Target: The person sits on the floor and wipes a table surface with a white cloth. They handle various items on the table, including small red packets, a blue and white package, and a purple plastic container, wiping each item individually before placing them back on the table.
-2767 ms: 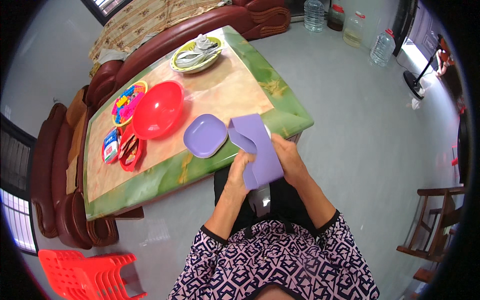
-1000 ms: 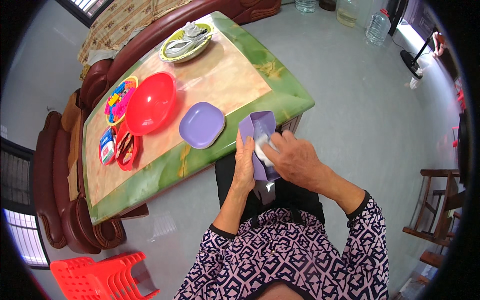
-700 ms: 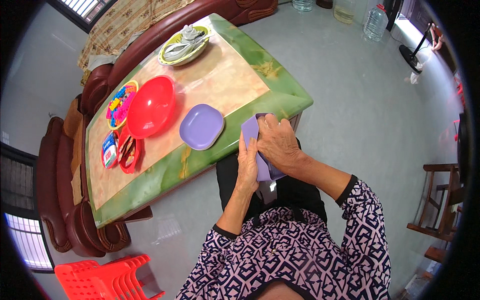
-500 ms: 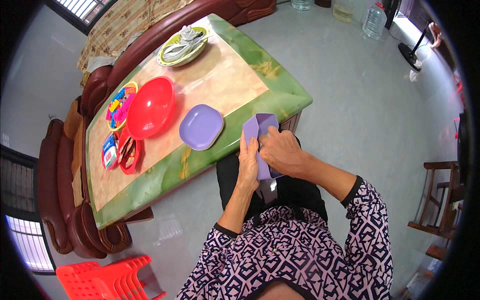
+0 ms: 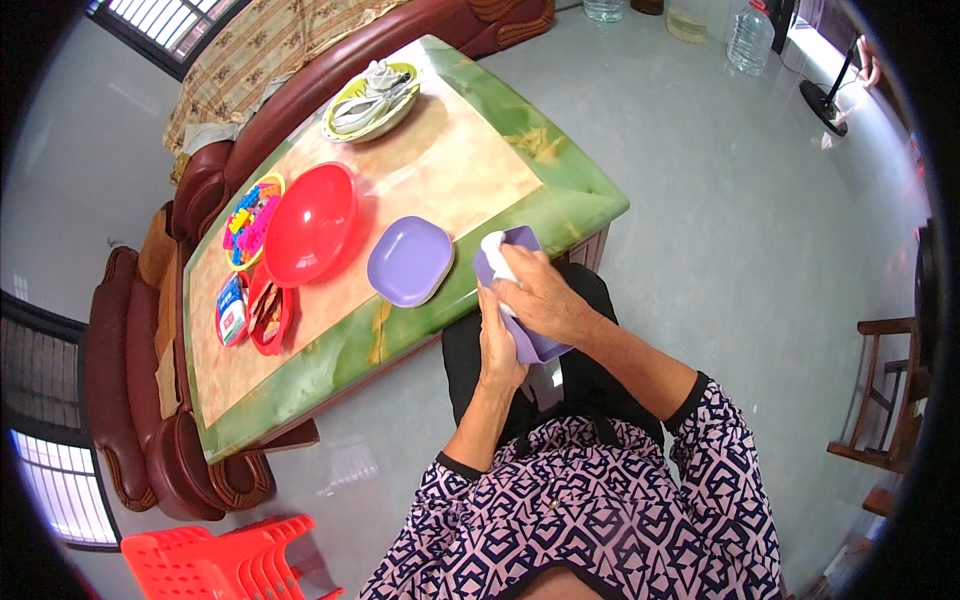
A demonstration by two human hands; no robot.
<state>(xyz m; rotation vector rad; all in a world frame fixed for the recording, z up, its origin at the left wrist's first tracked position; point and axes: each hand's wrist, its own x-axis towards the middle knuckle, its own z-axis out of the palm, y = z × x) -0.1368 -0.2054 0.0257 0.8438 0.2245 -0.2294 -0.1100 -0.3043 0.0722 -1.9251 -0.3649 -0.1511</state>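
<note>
My left hand [image 5: 497,350] grips the side of a purple open-topped box [image 5: 522,238], held tilted over my lap just off the table's near edge. A bunched white cloth or tissue [image 5: 494,250] is pinched in my right hand [image 5: 548,300], pressed against the box's rim and wall. My right hand hides much of the box's inside. On the table, left of the box and apart from both hands, lies a shallow purple tray [image 5: 410,262] with rounded corners.
The green-edged table [image 5: 590,195] also bears a large red bowl [image 5: 312,222], a basket of coloured building blocks [image 5: 250,222], red dishes of packets [image 5: 268,318] and a bowl of white items [image 5: 370,105]. Red stools [image 5: 215,560] and a brown sofa [image 5: 130,380] stand at left.
My right hand has come up from inside the box to its rim and wall, and the white cloth or tissue now shows. The view has shifted slightly.
</note>
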